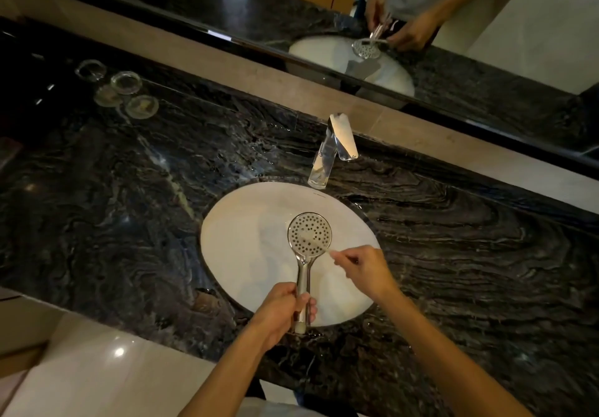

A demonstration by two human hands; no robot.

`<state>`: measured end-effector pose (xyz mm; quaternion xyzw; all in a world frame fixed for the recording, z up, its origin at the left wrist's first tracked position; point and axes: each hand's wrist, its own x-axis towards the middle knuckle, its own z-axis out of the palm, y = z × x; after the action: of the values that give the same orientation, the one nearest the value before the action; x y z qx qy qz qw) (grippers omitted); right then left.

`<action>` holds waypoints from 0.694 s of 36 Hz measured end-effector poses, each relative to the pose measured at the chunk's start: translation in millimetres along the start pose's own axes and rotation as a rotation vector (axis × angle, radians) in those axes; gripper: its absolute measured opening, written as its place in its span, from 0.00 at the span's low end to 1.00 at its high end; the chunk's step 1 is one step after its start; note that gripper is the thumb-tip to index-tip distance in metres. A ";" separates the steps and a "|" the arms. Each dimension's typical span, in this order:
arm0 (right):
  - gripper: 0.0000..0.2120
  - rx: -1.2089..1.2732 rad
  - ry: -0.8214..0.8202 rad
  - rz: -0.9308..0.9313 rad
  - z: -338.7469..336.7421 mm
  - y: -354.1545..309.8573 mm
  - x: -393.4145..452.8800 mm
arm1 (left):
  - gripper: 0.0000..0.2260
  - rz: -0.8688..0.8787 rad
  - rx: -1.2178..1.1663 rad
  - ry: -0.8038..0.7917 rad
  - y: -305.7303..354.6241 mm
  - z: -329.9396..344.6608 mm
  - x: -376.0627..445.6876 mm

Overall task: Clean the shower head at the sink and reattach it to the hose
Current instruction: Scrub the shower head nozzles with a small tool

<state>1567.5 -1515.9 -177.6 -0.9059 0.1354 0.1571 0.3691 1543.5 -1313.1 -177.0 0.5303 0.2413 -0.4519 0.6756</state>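
A chrome shower head (309,233) with a round perforated face is held face up over the white oval sink (246,238). My left hand (282,311) grips its handle near the lower end. My right hand (364,269) pinches a thin white brush (319,245), a toothbrush by the look of it, whose tip lies across the nozzle face. No hose is in view.
A chrome faucet (330,152) stands behind the sink on the dark marble counter (470,238). Several small glass dishes (124,87) sit at the back left. A mirror (421,11) runs along the back and reflects my hands. A pale tiled floor (97,374) shows at lower left.
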 end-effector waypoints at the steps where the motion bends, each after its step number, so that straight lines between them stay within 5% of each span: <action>1: 0.24 -0.039 -0.046 -0.026 2.9 -0.1 -1.3 | 0.05 -0.005 -0.009 0.007 0.9 -2.3 0.8; 8: 0.23 0.084 0.184 0.018 -10.2 -8.1 14.4 | 0.05 -0.015 -0.015 -0.009 2.6 -12.5 1.6; 14: 0.26 -0.112 -0.105 -0.132 8.9 -22.4 4.4 | 0.04 0.002 -0.025 -0.007 2.0 -11.9 1.4; 21: 0.23 -0.001 0.168 0.009 -12.3 -18.9 21.9 | 0.04 0.020 0.011 -0.021 -0.1 -14.6 -2.4; 25: 0.24 -0.058 0.049 -0.030 5.3 -21.9 10.6 | 0.04 0.001 0.009 -0.001 -2.9 -11.2 0.2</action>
<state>1584.1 -1498.4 -171.6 -0.9218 0.1262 0.1331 0.3416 1542.9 -1302.8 -182.2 0.5332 0.2387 -0.4529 0.6735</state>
